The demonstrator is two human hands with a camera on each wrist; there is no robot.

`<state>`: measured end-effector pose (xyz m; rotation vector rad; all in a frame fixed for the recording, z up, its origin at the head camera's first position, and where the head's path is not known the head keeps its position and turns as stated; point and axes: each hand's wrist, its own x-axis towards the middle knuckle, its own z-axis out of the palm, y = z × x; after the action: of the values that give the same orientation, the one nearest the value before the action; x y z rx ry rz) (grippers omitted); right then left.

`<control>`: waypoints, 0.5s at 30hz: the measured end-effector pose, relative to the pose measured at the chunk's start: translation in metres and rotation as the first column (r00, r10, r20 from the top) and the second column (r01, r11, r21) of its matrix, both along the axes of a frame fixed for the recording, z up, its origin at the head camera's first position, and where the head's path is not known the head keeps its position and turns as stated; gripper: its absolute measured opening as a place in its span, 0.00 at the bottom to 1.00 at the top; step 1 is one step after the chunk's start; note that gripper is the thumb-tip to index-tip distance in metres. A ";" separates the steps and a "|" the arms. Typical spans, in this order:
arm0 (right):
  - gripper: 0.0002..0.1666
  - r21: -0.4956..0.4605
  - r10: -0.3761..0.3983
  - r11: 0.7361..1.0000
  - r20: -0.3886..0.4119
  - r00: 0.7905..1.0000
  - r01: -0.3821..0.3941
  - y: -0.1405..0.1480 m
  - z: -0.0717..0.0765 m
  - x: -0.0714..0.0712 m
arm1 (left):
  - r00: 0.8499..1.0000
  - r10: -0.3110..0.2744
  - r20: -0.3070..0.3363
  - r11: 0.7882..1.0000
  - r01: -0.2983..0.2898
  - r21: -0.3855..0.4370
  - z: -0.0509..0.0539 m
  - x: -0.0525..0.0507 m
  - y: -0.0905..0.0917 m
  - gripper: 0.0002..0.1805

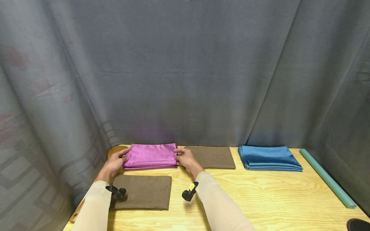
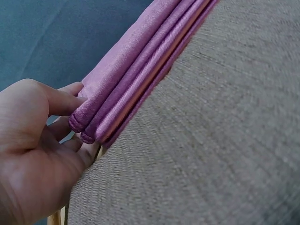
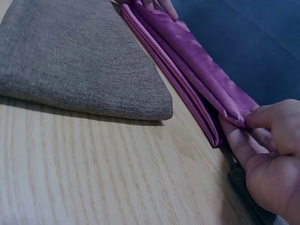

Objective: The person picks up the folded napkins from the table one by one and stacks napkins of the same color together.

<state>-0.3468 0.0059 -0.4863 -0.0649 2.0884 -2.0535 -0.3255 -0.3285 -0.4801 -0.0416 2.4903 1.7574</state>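
A folded purple cloth [image 1: 153, 155] lies at the back left of the table, with a hand at each short side. My left hand [image 1: 115, 162] holds its left edge; in the left wrist view the thumb of that hand [image 2: 42, 136] is on top and fingers reach under the layers [image 2: 126, 75]. At the right edge, my right hand [image 1: 186, 158] pinches the upper layers between thumb and fingers, as the right wrist view shows [image 3: 276, 150]. Just in front lies a folded brown cloth [image 1: 143, 192], under the left wrist's camera.
Another brown folded cloth [image 1: 215, 157] lies right of the right hand. Farther right are a folded blue cloth [image 1: 270, 158] and a green tube [image 1: 326, 178] along the table's right edge. A wooden board [image 1: 75, 214] shows at the left; a grey curtain [image 1: 185, 70] hangs behind.
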 end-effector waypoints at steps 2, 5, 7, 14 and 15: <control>0.26 0.001 -0.002 1.000 -0.003 1.000 0.002 0.000 -0.001 0.001 | 1.000 0.016 -0.001 1.000 -0.016 -0.021 -0.001 0.001 0.001 0.32; 0.27 0.007 0.000 1.000 -0.016 1.000 0.000 -0.001 -0.001 0.001 | 0.999 0.039 0.010 0.998 -0.039 -0.043 -0.001 0.001 0.002 0.32; 0.27 0.010 0.002 1.000 -0.023 1.000 -0.002 -0.003 -0.001 0.001 | 0.999 0.046 0.010 0.998 -0.045 -0.049 0.000 0.000 0.002 0.32; 0.28 0.004 0.006 1.000 -0.069 0.998 -0.006 -0.008 0.003 0.005 | 0.998 0.050 -0.024 0.997 -0.052 -0.049 -0.002 0.003 0.002 0.31; 0.28 0.002 0.007 1.000 -0.077 0.997 -0.007 -0.008 0.003 0.005 | 0.998 0.052 -0.027 0.997 -0.053 -0.047 -0.002 0.003 0.002 0.31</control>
<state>-0.3415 -0.0021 -0.4835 -0.1534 2.1315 -2.0765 -0.3222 -0.3261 -0.4825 -0.0895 2.5725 1.7283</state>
